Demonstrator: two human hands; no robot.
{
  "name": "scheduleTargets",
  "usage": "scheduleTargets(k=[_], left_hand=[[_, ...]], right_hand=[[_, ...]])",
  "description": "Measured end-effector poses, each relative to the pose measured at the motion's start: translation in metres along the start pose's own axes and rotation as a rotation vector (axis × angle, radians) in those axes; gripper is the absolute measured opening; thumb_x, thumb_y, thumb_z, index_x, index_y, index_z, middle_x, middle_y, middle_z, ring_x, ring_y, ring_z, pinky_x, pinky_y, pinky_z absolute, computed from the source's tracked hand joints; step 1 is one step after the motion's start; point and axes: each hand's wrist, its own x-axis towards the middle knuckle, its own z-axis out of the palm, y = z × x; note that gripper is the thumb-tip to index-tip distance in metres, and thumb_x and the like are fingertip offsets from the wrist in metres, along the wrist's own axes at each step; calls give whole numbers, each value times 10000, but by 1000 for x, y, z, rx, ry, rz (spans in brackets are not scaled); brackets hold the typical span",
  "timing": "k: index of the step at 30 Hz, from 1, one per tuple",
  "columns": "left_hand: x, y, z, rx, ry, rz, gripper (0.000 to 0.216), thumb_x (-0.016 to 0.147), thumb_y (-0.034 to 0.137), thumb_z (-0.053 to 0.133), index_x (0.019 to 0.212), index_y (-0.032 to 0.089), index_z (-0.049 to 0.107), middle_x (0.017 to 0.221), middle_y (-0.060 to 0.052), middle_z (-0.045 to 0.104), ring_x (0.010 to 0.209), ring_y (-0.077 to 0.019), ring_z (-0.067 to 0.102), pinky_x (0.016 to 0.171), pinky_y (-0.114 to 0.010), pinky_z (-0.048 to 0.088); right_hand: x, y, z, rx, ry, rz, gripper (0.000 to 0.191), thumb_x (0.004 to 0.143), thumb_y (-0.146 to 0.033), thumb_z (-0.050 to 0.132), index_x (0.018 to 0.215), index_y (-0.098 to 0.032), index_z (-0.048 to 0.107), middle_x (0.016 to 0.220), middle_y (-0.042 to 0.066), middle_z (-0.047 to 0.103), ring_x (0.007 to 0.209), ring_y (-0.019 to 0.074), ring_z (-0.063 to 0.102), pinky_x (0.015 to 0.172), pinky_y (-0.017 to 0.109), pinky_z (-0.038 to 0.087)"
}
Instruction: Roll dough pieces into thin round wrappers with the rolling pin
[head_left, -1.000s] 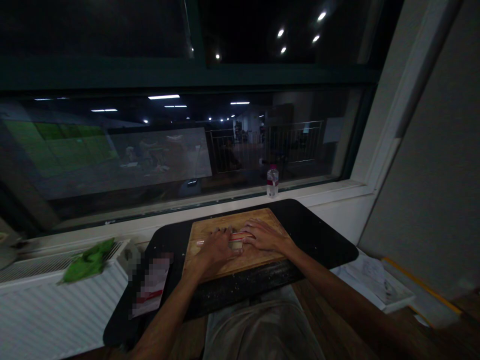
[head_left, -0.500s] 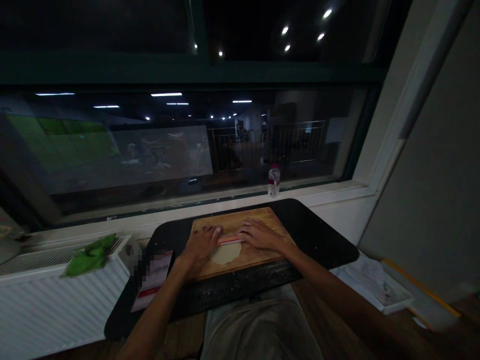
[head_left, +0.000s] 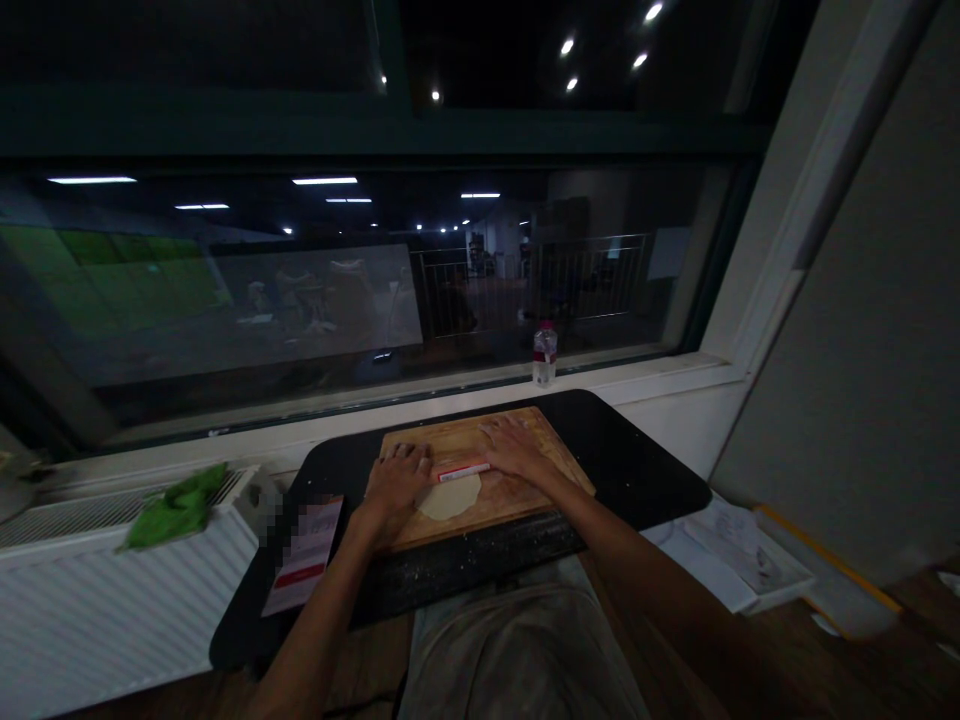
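Note:
On a wooden board (head_left: 502,505) lies a thin, flat, pale round of dough (head_left: 454,497). A slim red-and-white stick (head_left: 463,470), used like a rolling pin, lies crosswise at the dough's far edge. My left hand (head_left: 401,472) is palm down over the stick's left end, its fingers stretched forward. Over the right end rests my right hand (head_left: 515,446), flat with fingers spread toward the board's far side. Both ends of the stick are hidden under my hands.
The board sits on a black table (head_left: 637,470) dusted with white specks. At its left lies a pink-and-red leaflet (head_left: 304,565). A bottle (head_left: 545,355) stands on the windowsill. A green cloth (head_left: 178,508) drapes over the radiator (head_left: 135,610). Papers (head_left: 739,550) lie at the lower right.
My right hand has moved slightly forward and its fingers reach farther up the board. The stick's printed side has turned, showing more white. The view has shifted slightly.

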Motion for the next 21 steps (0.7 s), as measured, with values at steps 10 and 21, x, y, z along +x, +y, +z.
scheduleTargets(k=[10,21], left_hand=[[-40,30,11,-70,236,-105,558,1125,314,278,1545,161,611,1550,-154,666,1522,-328,544,1223,-485,480],[-62,47,14,-66,275,-146,568,1143,364,268,1503,168,661,1537,-136,680,1494,-324,579,1226,-483,486]], right_hand=[[-17,-10,-7,7,46,21,515,1092,-397,507,1554,-199,618,1600,135,613,1510,310,516,1283,445,340],[-38,-14,-9,-66,93,13,450,1127,-324,382,1274,-177,780,1429,156,730,1348,312,657,1155,409,478]])
